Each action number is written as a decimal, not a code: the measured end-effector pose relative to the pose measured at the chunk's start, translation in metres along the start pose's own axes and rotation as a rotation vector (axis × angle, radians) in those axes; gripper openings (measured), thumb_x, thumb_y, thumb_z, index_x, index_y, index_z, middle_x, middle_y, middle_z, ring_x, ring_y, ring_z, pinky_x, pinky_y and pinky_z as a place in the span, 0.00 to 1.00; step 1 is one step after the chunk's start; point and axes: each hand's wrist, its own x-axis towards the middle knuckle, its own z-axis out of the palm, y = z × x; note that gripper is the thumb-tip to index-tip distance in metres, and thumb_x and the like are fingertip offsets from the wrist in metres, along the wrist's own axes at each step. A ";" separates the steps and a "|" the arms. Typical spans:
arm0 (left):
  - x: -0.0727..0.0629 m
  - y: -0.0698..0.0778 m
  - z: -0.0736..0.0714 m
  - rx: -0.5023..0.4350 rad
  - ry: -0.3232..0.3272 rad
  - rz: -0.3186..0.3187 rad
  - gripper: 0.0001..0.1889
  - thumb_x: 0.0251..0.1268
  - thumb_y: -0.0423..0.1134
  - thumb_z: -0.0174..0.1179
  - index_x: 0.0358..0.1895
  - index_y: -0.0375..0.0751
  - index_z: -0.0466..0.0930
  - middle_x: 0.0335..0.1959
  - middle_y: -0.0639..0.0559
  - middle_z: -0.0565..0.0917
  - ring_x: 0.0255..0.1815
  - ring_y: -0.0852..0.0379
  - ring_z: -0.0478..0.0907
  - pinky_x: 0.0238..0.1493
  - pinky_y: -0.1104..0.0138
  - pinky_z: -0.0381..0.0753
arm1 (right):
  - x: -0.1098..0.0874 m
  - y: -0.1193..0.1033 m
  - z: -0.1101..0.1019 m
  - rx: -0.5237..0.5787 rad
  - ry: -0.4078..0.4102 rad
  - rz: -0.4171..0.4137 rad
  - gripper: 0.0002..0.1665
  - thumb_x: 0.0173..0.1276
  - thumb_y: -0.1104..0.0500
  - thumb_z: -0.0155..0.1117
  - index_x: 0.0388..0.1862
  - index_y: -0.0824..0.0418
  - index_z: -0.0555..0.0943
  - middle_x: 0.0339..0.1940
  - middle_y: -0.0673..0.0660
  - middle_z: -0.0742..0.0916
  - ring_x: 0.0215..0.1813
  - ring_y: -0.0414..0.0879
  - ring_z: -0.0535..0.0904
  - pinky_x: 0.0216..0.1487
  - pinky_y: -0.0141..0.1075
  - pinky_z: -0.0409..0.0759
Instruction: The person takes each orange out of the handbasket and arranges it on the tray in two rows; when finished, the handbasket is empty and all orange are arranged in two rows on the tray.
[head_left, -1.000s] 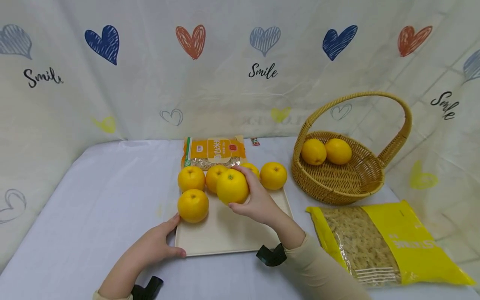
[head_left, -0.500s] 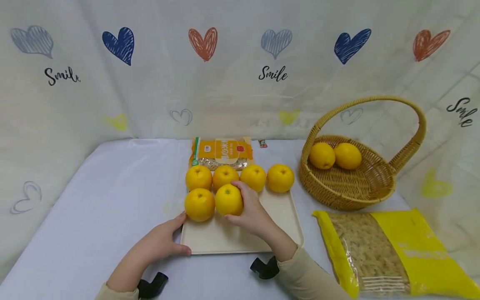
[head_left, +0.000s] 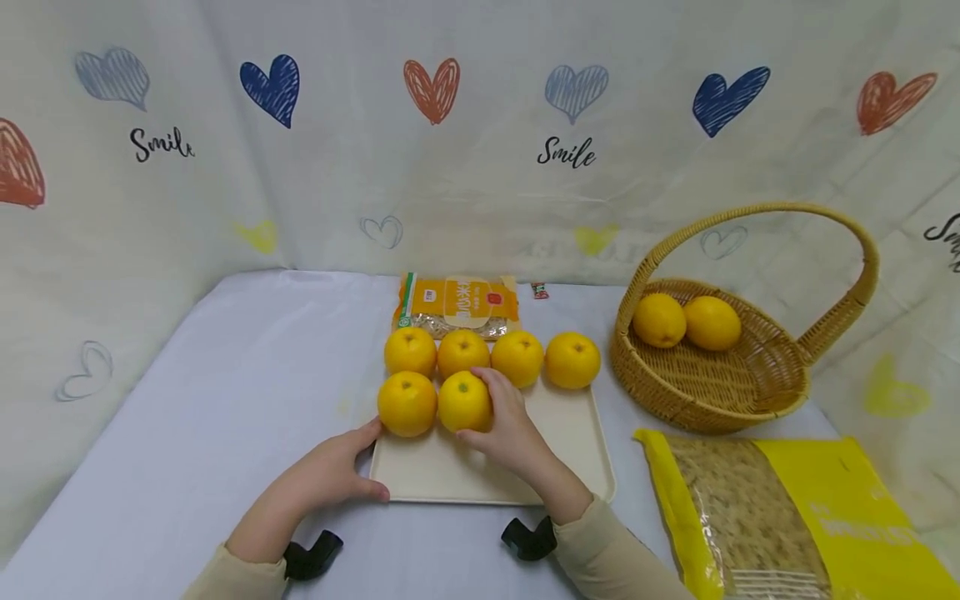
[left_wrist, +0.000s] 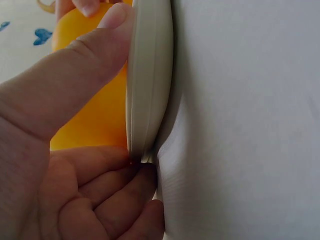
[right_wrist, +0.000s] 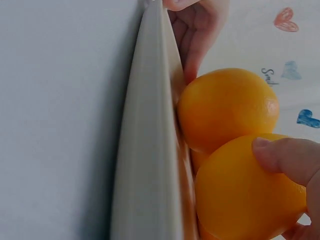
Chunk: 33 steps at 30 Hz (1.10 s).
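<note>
A: Leftmost entry?
B: Left hand (head_left: pixel 330 468), gripping the near left corner of a cream tray (head_left: pixel 442 483); thumb on the rim, fingers curled at its left side, mostly hidden in the head view.
A: Next?
B: Near-row orange (head_left: pixel 407 404), an index fingertip just beside it. Far row, four oranges (head_left: pixel 410 351), the second partly covered. Beyond these, an orange-coloured packet (head_left: pixel 461 300), near edge hidden.
A: And in hand?
B: Held orange (head_left: pixel 465 402), right of the near-row orange, over the tray; its underside is hidden, contact uncertain. Right hand (head_left: pixel 510 421) grips it, thumb near, fingers far.
A: Right end?
B: Small wrapper (head_left: pixel 540 291), far side, print too small to read. Wicker basket (head_left: pixel 708 400), handled; two yellow fruits (head_left: pixel 660 320) at its far left. Yellow bag (head_left: pixel 862 508), near right, cut off below, lettering blurred.
</note>
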 end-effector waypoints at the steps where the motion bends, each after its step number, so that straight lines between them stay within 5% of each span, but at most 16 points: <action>1: 0.000 0.000 0.000 0.001 0.000 0.003 0.54 0.32 0.54 0.73 0.68 0.41 0.57 0.68 0.46 0.64 0.68 0.46 0.61 0.66 0.49 0.59 | 0.000 0.001 0.001 0.007 0.001 0.006 0.47 0.48 0.56 0.73 0.65 0.47 0.59 0.68 0.52 0.62 0.67 0.53 0.57 0.65 0.56 0.60; 11: 0.002 -0.004 0.002 -0.007 0.014 -0.002 0.54 0.31 0.54 0.74 0.68 0.40 0.58 0.67 0.46 0.65 0.68 0.46 0.61 0.66 0.50 0.59 | 0.002 0.007 0.006 0.041 -0.021 -0.005 0.48 0.50 0.56 0.72 0.67 0.50 0.56 0.69 0.55 0.61 0.68 0.53 0.59 0.68 0.54 0.57; 33: 0.004 -0.005 0.006 -0.016 0.021 0.000 0.55 0.29 0.56 0.74 0.68 0.43 0.58 0.68 0.49 0.64 0.68 0.47 0.61 0.67 0.50 0.58 | -0.001 0.010 0.005 -0.068 -0.032 -0.024 0.54 0.48 0.50 0.73 0.71 0.48 0.53 0.72 0.52 0.58 0.72 0.52 0.54 0.68 0.55 0.57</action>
